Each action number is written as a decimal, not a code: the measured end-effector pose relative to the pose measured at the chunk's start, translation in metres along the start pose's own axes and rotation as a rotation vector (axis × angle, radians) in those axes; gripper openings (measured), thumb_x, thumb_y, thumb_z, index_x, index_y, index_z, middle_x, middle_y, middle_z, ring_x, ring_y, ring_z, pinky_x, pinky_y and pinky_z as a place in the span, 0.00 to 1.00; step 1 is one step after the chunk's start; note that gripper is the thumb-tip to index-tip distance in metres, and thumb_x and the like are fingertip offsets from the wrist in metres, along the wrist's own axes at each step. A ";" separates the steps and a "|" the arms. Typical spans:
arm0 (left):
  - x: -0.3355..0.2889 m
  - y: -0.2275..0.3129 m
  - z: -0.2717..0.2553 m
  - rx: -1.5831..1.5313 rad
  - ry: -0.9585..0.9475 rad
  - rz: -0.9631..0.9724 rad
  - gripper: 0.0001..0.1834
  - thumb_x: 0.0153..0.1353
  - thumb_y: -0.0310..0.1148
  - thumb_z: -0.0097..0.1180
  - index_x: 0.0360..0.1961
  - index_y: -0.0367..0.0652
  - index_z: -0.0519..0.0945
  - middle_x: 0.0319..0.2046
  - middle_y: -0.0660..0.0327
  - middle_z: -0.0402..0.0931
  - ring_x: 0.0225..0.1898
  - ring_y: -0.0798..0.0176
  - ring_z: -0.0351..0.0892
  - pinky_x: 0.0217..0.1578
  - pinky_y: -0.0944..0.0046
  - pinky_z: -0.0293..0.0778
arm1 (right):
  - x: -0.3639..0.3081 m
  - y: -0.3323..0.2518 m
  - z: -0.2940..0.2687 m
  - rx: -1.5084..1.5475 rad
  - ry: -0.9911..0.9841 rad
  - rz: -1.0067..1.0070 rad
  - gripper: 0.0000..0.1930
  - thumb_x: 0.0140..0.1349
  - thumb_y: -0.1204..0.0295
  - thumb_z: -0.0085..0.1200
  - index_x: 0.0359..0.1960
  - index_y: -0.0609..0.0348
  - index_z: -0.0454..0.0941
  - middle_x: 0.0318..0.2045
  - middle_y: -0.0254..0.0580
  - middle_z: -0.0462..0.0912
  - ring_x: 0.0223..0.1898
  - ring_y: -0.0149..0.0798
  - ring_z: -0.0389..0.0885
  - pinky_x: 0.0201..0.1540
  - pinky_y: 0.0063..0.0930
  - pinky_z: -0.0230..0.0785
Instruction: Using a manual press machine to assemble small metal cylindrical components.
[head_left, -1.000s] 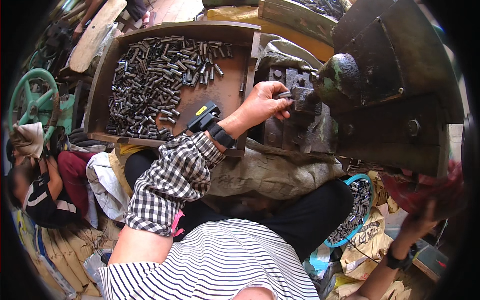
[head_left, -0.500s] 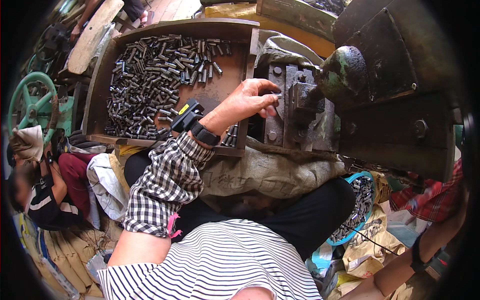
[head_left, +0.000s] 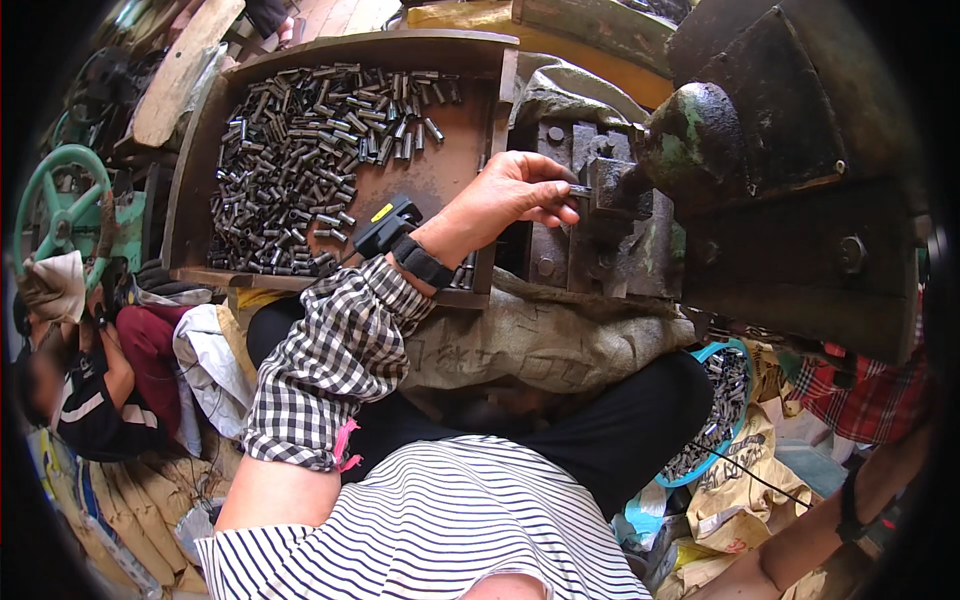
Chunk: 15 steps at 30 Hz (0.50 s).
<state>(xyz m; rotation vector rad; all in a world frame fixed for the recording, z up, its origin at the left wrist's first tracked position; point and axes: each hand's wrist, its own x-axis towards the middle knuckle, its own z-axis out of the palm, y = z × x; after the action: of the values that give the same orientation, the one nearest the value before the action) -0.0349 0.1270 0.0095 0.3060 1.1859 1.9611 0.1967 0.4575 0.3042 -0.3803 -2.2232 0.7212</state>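
Observation:
My left hand, its arm in a black-and-white checked sleeve, is closed in a pinch. Thumb and fingertips grip a small metal tube, whose end points at the dark steel block of the machine. Whether the tube touches the block I cannot tell. Left of the hand, a wooden tray holds a heap of similar short metal tubes. My right arm reaches up along the right rim to a red plaid sleeve; the right hand is hidden.
The machine's heavy dark body fills the upper right. Grey sacking hangs over the front below it. A blue-rimmed basin of metal pieces stands by my right knee. At left, another person sits near a green handwheel.
My left hand has moved right with the metal tube, from over the bolted plate to the steel block. The red plaid sleeve has shifted slightly.

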 end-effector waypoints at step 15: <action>-0.003 0.004 0.011 0.345 0.244 0.087 0.10 0.58 0.29 0.55 0.37 0.33 0.75 0.27 0.58 0.77 0.23 0.70 0.78 0.20 0.71 0.75 | -0.080 0.095 0.019 0.136 0.073 -0.129 0.14 0.59 0.77 0.49 0.46 0.70 0.76 0.37 0.45 0.80 0.38 0.37 0.78 0.44 0.29 0.72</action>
<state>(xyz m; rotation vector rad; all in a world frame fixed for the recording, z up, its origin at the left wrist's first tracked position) -0.0284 0.1307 0.0198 0.3043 1.7004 1.9009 0.2412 0.4882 0.1906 -0.1905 -2.0959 0.7711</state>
